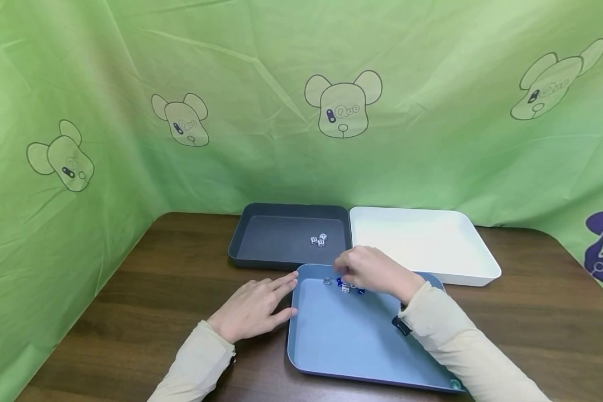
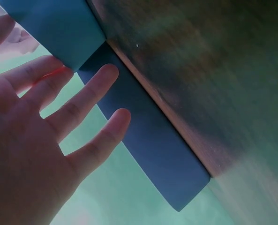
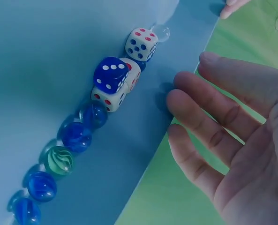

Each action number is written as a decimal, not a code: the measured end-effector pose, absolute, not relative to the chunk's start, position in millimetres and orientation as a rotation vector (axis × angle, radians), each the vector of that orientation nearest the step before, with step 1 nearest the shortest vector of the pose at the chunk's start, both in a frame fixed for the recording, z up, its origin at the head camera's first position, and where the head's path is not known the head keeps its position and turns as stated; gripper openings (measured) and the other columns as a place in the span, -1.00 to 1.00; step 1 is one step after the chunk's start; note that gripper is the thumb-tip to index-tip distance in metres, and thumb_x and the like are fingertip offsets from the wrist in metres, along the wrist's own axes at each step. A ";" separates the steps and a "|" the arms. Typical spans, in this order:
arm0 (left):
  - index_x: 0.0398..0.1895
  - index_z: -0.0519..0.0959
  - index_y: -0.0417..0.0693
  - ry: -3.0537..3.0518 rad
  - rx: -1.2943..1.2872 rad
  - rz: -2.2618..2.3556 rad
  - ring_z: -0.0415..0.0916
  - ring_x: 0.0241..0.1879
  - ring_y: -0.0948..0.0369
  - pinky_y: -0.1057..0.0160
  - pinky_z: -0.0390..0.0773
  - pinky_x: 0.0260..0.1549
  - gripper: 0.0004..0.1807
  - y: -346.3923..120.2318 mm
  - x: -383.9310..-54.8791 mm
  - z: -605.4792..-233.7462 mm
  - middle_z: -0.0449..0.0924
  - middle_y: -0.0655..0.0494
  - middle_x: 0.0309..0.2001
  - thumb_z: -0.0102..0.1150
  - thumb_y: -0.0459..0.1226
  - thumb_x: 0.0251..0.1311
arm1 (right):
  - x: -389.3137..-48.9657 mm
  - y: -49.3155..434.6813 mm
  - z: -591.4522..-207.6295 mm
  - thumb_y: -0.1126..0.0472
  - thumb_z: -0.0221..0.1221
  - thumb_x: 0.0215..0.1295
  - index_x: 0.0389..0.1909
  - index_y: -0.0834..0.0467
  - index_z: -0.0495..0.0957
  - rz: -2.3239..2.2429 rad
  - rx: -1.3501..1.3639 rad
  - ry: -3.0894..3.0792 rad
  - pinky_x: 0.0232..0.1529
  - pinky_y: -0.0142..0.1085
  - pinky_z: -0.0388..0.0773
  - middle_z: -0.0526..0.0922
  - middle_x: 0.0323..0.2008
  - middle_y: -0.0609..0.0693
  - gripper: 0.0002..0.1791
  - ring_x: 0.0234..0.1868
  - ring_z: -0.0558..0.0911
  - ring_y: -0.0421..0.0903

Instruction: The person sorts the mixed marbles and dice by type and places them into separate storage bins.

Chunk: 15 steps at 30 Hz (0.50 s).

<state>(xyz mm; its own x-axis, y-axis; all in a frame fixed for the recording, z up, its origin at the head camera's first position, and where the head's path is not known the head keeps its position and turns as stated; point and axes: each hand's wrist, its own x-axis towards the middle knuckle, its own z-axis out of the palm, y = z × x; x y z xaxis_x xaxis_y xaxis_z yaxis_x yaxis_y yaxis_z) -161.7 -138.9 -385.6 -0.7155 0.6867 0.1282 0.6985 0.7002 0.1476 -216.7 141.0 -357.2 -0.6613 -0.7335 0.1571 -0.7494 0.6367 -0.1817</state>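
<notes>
My left hand [image 1: 253,308] has its fingers spread and straight, the tips at the left rim of the light blue tray [image 1: 352,346]. Over the far side of that tray is my right hand [image 1: 374,272], fingers bent downward in the head view. In the right wrist view its fingers are loosely bent, apart from the dice, and nothing shows between them. White dice [image 3: 141,44] with red and blue pips and a blue die [image 3: 111,75] cluster along the tray wall. Blue marbles [image 3: 41,186], a green swirled marble [image 3: 59,160] and a clear marble [image 3: 161,33] line up there too.
Behind stands a dark grey tray [image 1: 276,237] holding white dice [image 1: 321,243]. To its right is a white tray [image 1: 417,237]. A greenish marble [image 1: 455,384] sits in the blue tray's near right corner. Green cloth [image 1: 261,111] hangs behind the wooden table [image 1: 146,301].
</notes>
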 end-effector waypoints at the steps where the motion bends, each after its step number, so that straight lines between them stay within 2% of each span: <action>1: 0.41 0.45 -0.19 -2.839 -1.158 -0.286 0.54 0.21 0.01 -0.06 0.55 0.08 -0.38 -138.9 -161.6 -385.6 0.33 0.03 0.47 0.05 0.04 0.48 | -216.0 141.0 -357.9 0.43 0.38 0.11 -0.31 0.19 0.72 0.353 1.265 -2.778 -0.31 -0.22 0.65 0.74 -0.35 -0.03 -0.86 -0.39 0.65 -0.18; 11: 0.41 0.45 -0.18 -2.841 -1.155 -0.280 0.54 0.21 0.01 -0.06 0.54 0.09 -0.38 -138.5 -161.2 -385.3 0.33 0.03 0.47 0.05 0.04 0.48 | -209.7 140.0 -363.4 0.44 0.40 0.11 -0.30 0.19 0.74 0.355 1.283 -2.775 -0.45 -0.35 0.52 0.71 -0.42 -0.08 -0.85 -0.50 0.49 -0.29; 15: 0.41 0.45 -0.17 -2.843 -1.153 -0.286 0.53 0.21 0.01 -0.06 0.54 0.09 -0.38 -138.3 -161.2 -385.4 0.33 0.03 0.47 0.04 0.04 0.48 | -208.3 140.5 -365.1 0.45 0.40 0.10 -0.31 0.20 0.74 0.342 1.279 -2.770 -0.45 -0.35 0.52 0.71 -0.40 -0.07 -0.85 -0.49 0.50 -0.30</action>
